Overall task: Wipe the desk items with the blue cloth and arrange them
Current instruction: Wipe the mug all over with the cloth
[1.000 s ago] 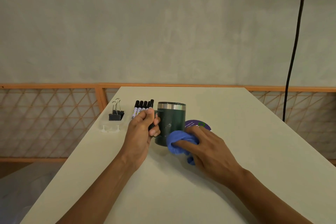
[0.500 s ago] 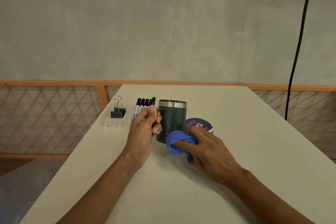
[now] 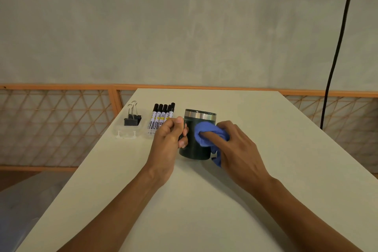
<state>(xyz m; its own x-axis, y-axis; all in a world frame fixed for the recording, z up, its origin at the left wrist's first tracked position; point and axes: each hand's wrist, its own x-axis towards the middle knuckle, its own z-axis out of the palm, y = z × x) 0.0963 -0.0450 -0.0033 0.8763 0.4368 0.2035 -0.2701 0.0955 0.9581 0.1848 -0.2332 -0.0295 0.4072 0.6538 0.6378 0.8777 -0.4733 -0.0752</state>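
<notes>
A dark green mug (image 3: pixel 194 149) with a steel rim stands upright on the white desk (image 3: pixel 204 200). My left hand (image 3: pixel 169 143) grips its handle on the left side. My right hand (image 3: pixel 237 147) holds the bunched blue cloth (image 3: pixel 208 136) and presses it against the mug's right front wall. Several black-capped markers (image 3: pixel 161 117) lie side by side left of the mug. Black binder clips (image 3: pixel 132 119) sit in a clear shallow tray (image 3: pixel 125 134) further left. The purple disc seen earlier behind the mug is hidden by my right hand.
An orange lattice railing (image 3: pixel 55 127) runs behind and beside the desk. A black cable (image 3: pixel 335 57) hangs down the grey wall at the right. The desk's left edge lies close to the clip tray.
My right hand has moved the blue cloth up from the mug's base to its upper side wall, covering the purple disc. My left hand keeps its grip on the handle.
</notes>
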